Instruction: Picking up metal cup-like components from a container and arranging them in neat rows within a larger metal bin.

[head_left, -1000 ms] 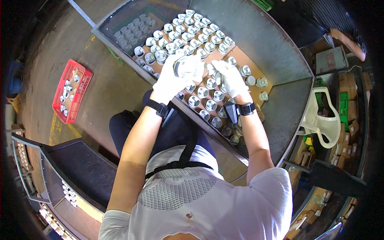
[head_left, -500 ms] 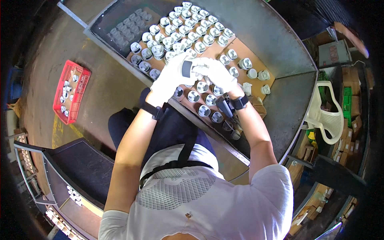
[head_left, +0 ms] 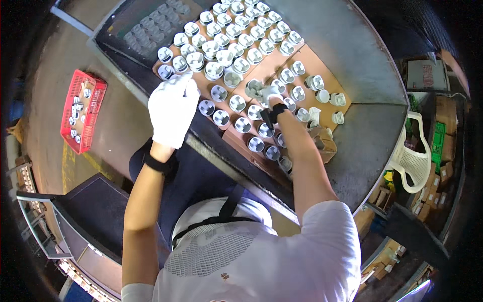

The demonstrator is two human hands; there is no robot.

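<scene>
Rows of silvery metal pistons (head_left: 214,70) stand on brown cardboard sheets (head_left: 317,58) inside a large dark metal bin. My left hand (head_left: 173,110), in a white glove, is over the bin's near left edge, close to the nearest pistons. Its thumb stands apart from the fingers, and nothing shows in it. Farther right, my right hand (head_left: 271,94), also gloved, reaches down among the pistons. Its fingers are at a greyish, slightly blurred piston (head_left: 254,88) and seem closed on its side. The wrist and a black band partly hide that hand.
A red plastic crate (head_left: 95,118) holding several pistons sits on the floor at left. The bin's metal rim (head_left: 236,176) runs between my body and the pistons. A white plastic chair (head_left: 415,161) stands at right, near cardboard boxes. A dark cart (head_left: 95,211) is at lower left.
Both hands were together over the bin around a piston with a dark band. They have parted: the left drew back toward the near left edge, the right went down among the pistons.
</scene>
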